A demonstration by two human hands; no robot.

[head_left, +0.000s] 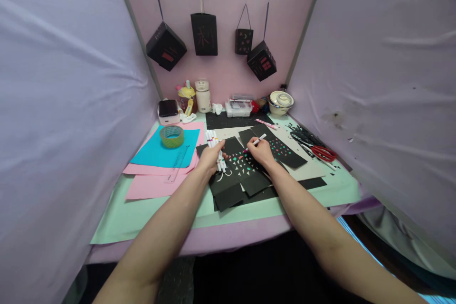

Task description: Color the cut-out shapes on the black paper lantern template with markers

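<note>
My left hand (211, 156) is closed around several white marker pens (213, 140) with coloured bands, and rests at the left part of a black paper sheet (228, 194). Between the fingers of my right hand (261, 150) is a single white marker (260, 139), its purple end pointing down at the sheet. Small white, green and pink shapes cover the middle of this sheet, with white curved marks near my left hand. Just right of my right hand lies another black sheet (295, 157) with similar small coloured shapes.
Pink and blue paper (149, 152), a tape roll (171, 136) and a clear ruler (178, 164) lie left. Red-handled scissors (323, 153) and black scraps (302, 135) lie right. A white bottle (203, 96), plastic box (238, 108) and bowl (280, 103) stand behind. Black paper lanterns (204, 34) hang above.
</note>
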